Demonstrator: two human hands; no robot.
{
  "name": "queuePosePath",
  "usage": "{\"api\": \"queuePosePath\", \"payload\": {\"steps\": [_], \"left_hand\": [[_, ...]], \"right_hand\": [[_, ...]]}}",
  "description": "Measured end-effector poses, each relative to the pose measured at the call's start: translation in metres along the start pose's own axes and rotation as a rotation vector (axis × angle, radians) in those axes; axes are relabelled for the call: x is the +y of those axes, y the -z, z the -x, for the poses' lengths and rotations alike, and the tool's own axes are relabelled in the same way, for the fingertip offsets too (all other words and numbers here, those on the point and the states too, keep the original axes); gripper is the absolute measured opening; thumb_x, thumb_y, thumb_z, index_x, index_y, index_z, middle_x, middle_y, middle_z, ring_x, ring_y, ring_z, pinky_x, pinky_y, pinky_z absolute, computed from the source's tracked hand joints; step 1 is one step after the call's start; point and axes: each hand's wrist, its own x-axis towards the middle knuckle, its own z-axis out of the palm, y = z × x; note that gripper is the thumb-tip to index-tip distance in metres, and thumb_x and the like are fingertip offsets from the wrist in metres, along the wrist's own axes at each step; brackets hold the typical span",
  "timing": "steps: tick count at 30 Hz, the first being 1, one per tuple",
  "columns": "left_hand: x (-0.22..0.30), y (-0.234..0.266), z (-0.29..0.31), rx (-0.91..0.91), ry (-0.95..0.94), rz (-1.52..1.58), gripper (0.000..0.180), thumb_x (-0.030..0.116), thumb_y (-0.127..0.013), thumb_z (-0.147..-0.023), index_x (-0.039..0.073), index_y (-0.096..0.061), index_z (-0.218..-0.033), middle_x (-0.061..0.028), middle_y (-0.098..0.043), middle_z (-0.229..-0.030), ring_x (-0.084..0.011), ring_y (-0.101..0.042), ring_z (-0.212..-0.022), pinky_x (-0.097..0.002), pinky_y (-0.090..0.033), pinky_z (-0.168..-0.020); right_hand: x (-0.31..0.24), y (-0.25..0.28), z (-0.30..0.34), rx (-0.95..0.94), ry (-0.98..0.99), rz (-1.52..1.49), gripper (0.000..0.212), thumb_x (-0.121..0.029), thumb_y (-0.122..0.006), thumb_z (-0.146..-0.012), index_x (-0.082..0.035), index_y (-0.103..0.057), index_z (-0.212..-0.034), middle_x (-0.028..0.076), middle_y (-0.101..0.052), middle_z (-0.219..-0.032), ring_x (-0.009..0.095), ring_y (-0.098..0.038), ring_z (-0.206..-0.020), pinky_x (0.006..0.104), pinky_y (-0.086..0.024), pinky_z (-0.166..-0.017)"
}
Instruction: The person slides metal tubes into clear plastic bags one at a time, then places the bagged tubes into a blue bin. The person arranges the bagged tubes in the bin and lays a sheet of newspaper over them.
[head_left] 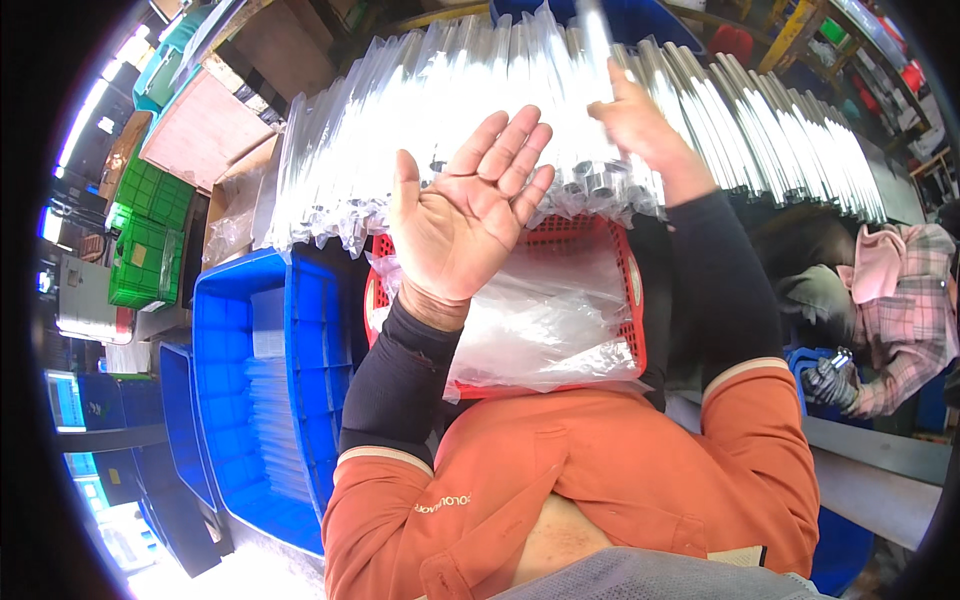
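Observation:
My left hand (462, 222) is held palm up with its fingers spread and nothing in it, in front of a row of shiny metal tubes (720, 130). My right hand (640, 125) is at the far side of the row, thumb and forefinger around a bright metal tube (595, 35) that rises above the others. Glare washes out the lower part of that tube. Many tubes on the left of the row are in clear plastic sleeves (320, 150); those on the right look bare. Below my hands, a red basket (638, 300) holds clear plastic bags (550, 310).
On the left stands a blue crate (235, 270) with stacked clear sleeves inside. Green crates (150, 255) and a cardboard box (225, 215) are beyond it. At the right, a co-worker in a plaid shirt (910, 300) sits close by, wearing a grey glove (830, 383).

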Motion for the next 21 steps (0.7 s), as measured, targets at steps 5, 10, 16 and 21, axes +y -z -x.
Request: {"api": "queuePosePath", "payload": {"steps": [5,10,16,21], "left_hand": [[0.003,0.009,0.002,-0.075,0.101,0.071,0.079,0.058,-0.022,-0.096,-0.005,-0.029,-0.142,-0.0246,-0.030,-0.148,-0.0387,-0.027,-0.139,-0.0503,-0.019,-0.114],[-0.014,0.042,0.014,-0.028,0.474,-1.573,0.062,0.048,-0.049,-0.093,-0.004,-0.051,-0.128,-0.0198,-0.057,-0.126,-0.0297,-0.053,-0.118,-0.0471,-0.040,-0.100],[-0.050,0.068,0.021,-0.336,0.553,-2.187,0.020,0.020,-0.068,-0.083,0.002,-0.067,-0.090,-0.0111,-0.067,-0.092,-0.0154,-0.061,-0.082,-0.0297,-0.047,-0.072],[-0.032,0.059,0.011,0.035,0.459,-1.675,0.015,0.013,-0.066,-0.079,-0.002,-0.065,-0.083,-0.0098,-0.065,-0.074,-0.0179,-0.062,-0.070,-0.0308,-0.048,-0.067]], "right_hand": [[-0.006,-0.035,-0.012,0.014,0.190,0.296,0.073,-0.032,-0.064,-0.083,-0.001,-0.034,-0.142,0.028,-0.043,-0.137,0.032,-0.045,-0.127,0.0378,-0.035,-0.106],[0.054,0.054,-0.007,0.422,0.286,0.216,0.066,-0.039,-0.060,-0.088,-0.008,-0.038,-0.143,0.021,-0.033,-0.148,0.037,-0.035,-0.134,0.0413,-0.035,-0.106],[0.126,0.111,0.033,0.415,-0.340,1.039,0.065,-0.038,-0.060,-0.086,-0.010,-0.040,-0.141,0.024,-0.045,-0.133,0.040,-0.048,-0.121,0.0492,-0.041,-0.099],[0.120,0.099,0.057,0.430,-0.212,1.064,0.062,-0.033,-0.065,-0.079,-0.004,-0.048,-0.130,0.025,-0.053,-0.115,0.043,-0.053,-0.109,0.0495,-0.045,-0.094]]}}
